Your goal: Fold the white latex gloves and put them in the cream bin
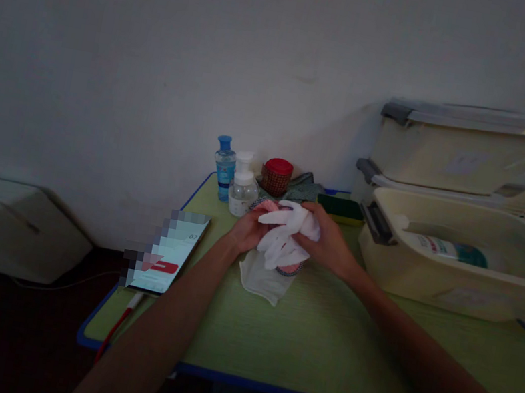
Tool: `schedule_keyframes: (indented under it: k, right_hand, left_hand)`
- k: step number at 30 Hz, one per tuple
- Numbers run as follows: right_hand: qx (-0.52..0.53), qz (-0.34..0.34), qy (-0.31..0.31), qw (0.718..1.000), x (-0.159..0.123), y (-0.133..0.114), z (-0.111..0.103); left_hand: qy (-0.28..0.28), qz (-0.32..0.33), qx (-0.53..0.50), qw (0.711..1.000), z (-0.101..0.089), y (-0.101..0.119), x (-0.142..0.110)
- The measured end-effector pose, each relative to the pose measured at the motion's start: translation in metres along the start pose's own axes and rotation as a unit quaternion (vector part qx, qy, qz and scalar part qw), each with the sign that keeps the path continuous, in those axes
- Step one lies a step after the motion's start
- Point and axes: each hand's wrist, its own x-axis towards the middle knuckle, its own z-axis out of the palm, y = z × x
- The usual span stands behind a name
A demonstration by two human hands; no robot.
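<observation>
On the desk (318, 342), the left hand (249, 229) and right hand (323, 238) clasp the white glove (286, 234) between them, fingers curled around its sides. From the glove, the phone (171, 251) lies left, the open bin (450, 284) right.

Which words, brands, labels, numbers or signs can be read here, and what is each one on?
"07": on the phone screen, beside a blurred-out patch that may hide more.
Phone's red bar and small lines: too blurred to read.
Blue bottle and clear pump bottle: markings too small to read.
White bottle in the open bin: label too blurred to read.
Pale labels on the open bin and upper lidded box: too faint to read.
</observation>
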Motion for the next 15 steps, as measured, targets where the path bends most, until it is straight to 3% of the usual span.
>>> schedule_keyframes:
  k: [4, 8, 10, 13, 14, 15]
  right_hand:
    - [-0.037, -0.028, 0.125, 0.991, 0.019, -0.015, -0.013]
    - [-0.138, -0.008, 0.304, 0.943, 0.052, -0.037, -0.027]
    - [-0.167, 0.009, 0.353, 0.920, 0.068, -0.039, -0.029]
    - [-0.194, 0.053, 0.305, 0.931, 0.084, -0.018, -0.020]
    - [-0.251, 0.116, 0.191, 0.942, 0.085, -0.007, -0.015]
    - [-0.260, 0.136, 0.129, 0.947, 0.085, 0.006, -0.008]
  left_hand:
    - [-0.018, -0.015, 0.003, 1.000, -0.004, 0.000, 0.002]
    - [-0.036, -0.029, 0.026, 0.999, -0.005, 0.001, -0.001]
    - [-0.038, -0.044, 0.054, 0.997, -0.004, 0.000, -0.002]
    - [-0.037, -0.057, 0.077, 0.995, -0.002, -0.001, -0.003]
    - [-0.037, -0.057, 0.078, 0.995, -0.002, -0.001, -0.003]
    - [-0.037, -0.057, 0.081, 0.994, -0.002, -0.001, -0.003]
